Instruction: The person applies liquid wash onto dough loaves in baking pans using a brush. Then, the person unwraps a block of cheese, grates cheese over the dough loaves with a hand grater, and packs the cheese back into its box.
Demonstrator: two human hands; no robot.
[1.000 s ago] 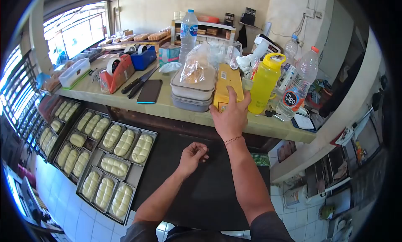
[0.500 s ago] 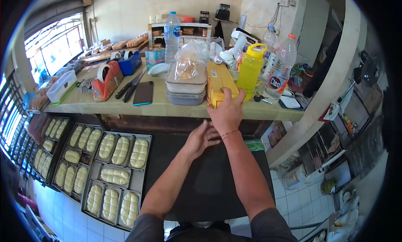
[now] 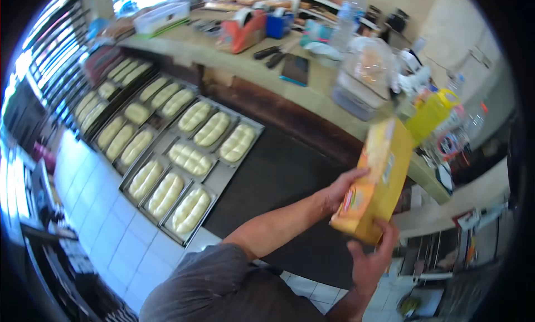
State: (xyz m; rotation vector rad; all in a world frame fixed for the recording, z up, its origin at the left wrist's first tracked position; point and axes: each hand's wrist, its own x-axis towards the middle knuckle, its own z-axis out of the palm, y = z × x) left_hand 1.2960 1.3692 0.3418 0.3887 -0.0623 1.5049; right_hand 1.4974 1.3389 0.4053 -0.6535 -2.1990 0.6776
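Observation:
A long yellow cardboard box [image 3: 390, 191] with orange printed sides is tilted in the air over the dark worktop, off the counter. My left hand [image 3: 343, 189] grips its left side, the thumb lying on the printed face. At the near end of the box, my right hand [image 3: 374, 258] has its fingers against the lower corner, the thumb spread away to the left. Whatever the box contains is hidden.
Trays of pale dough loaves [image 3: 190, 157] stand to the left on the dark worktop [image 3: 273, 177]. Along the counter [image 3: 245, 66] are a phone [image 3: 295, 69], knives [image 3: 270, 54], a red tape dispenser [image 3: 243, 29], stacked food containers [image 3: 359, 96] and a yellow bottle [image 3: 432, 116].
The yellow box has been lifted off the counter and brought toward me. My left hand now grips it, and my right hand has moved to its near end. The view has turned left and tilted.

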